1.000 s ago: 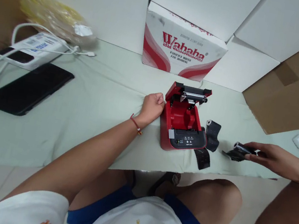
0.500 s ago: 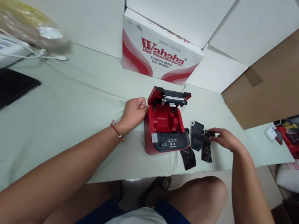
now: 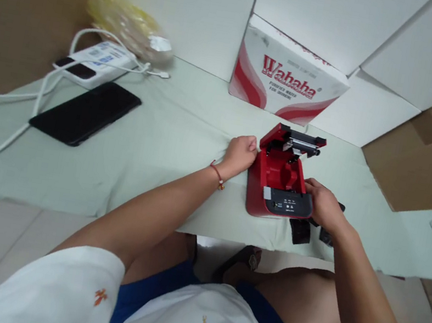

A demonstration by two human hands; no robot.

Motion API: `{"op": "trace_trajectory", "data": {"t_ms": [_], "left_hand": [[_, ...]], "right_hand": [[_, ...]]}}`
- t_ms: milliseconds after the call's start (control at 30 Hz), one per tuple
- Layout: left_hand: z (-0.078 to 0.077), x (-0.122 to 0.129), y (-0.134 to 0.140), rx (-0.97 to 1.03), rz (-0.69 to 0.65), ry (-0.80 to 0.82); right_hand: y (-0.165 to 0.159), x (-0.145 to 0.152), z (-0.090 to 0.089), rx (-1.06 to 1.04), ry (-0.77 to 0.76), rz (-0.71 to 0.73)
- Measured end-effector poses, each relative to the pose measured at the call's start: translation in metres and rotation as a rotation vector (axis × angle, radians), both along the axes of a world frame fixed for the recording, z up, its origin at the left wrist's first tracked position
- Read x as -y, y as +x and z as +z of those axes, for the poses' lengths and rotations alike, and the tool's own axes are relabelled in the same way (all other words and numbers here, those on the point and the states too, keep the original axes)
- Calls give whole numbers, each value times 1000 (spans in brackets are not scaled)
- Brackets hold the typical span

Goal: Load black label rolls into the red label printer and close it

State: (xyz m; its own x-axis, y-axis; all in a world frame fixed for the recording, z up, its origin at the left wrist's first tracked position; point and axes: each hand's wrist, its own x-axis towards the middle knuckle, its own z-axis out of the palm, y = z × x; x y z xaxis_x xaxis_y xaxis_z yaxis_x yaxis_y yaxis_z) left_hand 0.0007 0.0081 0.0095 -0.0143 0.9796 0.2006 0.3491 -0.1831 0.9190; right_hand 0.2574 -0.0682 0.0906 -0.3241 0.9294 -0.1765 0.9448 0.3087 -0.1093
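A red label printer (image 3: 255,188) sits on the cloth-covered table with its lid (image 3: 299,140) raised and its red inner bay bare. My left hand (image 3: 241,156) is curled into a fist against the printer's left side. On the opposite side my right hand (image 3: 323,205) reaches to the printer's right wall, its fingertips hidden from view. Partly covered by that hand are black ribbon rolls. One loose strip of black ribbon (image 3: 299,231) lies beside the printer's front right corner.
Behind the printer stands a white and red water carton (image 3: 284,79) against white boxes. On the left lie a black tablet (image 3: 86,112), a white device (image 3: 95,62) with cables and a yellow plastic bag (image 3: 117,10). A brown cardboard panel (image 3: 422,153) leans at right.
My right hand has left the black ribbon roll and come left to the printer's right side. The view has turned left; my left hand stays beside the printer.
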Motion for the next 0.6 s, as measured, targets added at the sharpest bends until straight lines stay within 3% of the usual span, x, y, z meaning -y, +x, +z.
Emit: {"op": "trace_trajectory", "data": {"t_ms": [100,233,300,367,433,600], "left_hand": [[0,0,0,1,-1,2],[-2,-1,1,8,-6,-6],[-1,-1,1,14,-11,-11],[0,0,1,19,-12,-17],[1,1,0,20,-11,-22],[3,3,0,16,-9,-30]], "right_hand": [[17,4,17,-14,-57,87],[46,17,75,-117,-77,119],[46,23,100,-164,-39,120],[33,26,112,-191,38,113],[7,25,108,-181,111,69],[-66,14,64,-11,138,-33]]}}
